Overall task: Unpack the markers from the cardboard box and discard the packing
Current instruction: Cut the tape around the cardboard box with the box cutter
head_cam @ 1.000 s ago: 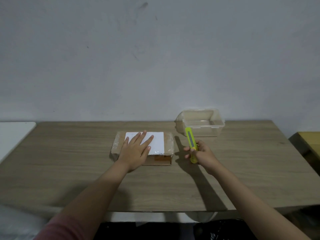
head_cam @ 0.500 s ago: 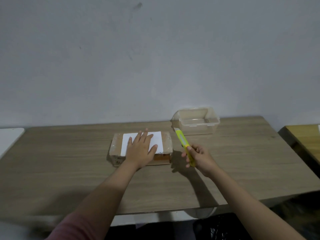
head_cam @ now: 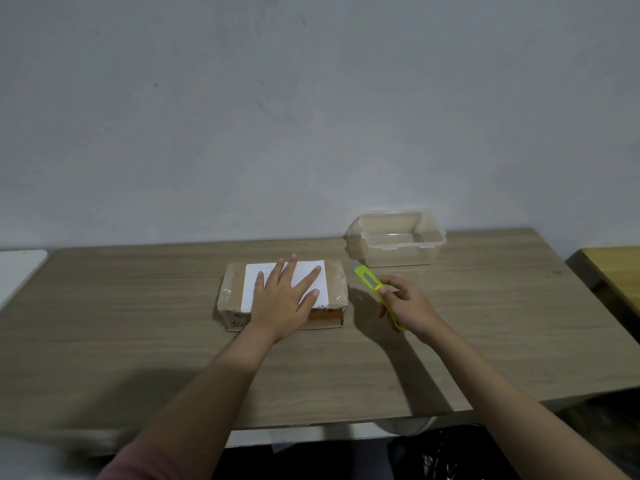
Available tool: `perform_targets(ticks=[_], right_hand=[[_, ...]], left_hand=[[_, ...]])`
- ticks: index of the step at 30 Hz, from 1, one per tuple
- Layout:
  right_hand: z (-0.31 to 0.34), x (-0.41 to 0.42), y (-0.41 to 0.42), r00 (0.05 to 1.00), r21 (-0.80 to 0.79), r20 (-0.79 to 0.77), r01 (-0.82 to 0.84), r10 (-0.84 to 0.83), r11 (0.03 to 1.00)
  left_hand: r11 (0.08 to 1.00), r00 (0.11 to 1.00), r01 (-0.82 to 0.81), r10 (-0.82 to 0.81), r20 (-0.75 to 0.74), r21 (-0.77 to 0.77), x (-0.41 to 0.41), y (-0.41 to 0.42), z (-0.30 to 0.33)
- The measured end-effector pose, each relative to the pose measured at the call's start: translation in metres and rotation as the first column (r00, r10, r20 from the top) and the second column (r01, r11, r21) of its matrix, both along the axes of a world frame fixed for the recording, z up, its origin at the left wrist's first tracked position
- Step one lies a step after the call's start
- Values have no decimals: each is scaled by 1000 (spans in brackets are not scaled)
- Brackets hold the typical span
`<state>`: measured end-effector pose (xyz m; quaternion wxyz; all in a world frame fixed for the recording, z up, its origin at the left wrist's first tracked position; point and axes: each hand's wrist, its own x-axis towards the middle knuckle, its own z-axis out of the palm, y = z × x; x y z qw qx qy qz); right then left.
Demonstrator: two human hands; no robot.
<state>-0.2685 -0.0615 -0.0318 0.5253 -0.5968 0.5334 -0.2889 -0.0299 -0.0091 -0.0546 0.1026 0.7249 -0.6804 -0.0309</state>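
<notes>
box: taped cardboard box [head_cam: 332, 292], mid table [head_cam: 138, 334], unopened
left hand [head_cam: 282, 299]: flat on label, fingers spread
right hand [head_cam: 408, 306]: gripping yellow utility knife [head_cam: 372, 284] just right of box
tub: clear plastic tub [head_cam: 398, 242] behind knife

We see dim, flat indoor light, greyish cast. Soft shadows of both arms fall toward us on table [head_cam: 138, 341]; dark shadow left of right hand [head_cam: 408, 306]. White label [head_cam: 252, 285] slightly blown out. Wide-angle bend at table edges; lower-left corner smeared, soft overall.
</notes>
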Motion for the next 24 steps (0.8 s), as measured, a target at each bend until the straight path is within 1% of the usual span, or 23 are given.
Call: perform_targets(ticks=[4,7,15,24], right_hand=[[2,3,-5,999,1,18,-47,47,999],[2,5,-7,997,-22,-14,-78,78,997],[2,6,-13,995,-64,-61,-84,80,994],[15,4,-19,987,-59,-120,-117,110,991]], left_hand=[[1000,1000,-2,2,3,-7,0,-1,0],[1000,1000,-5,4,-2,-18,-1,0,-1],[999,1000,-12,12,-8,-51,-1,0,-3],[998,1000,-6,7,6,-58,-2,0,-3]])
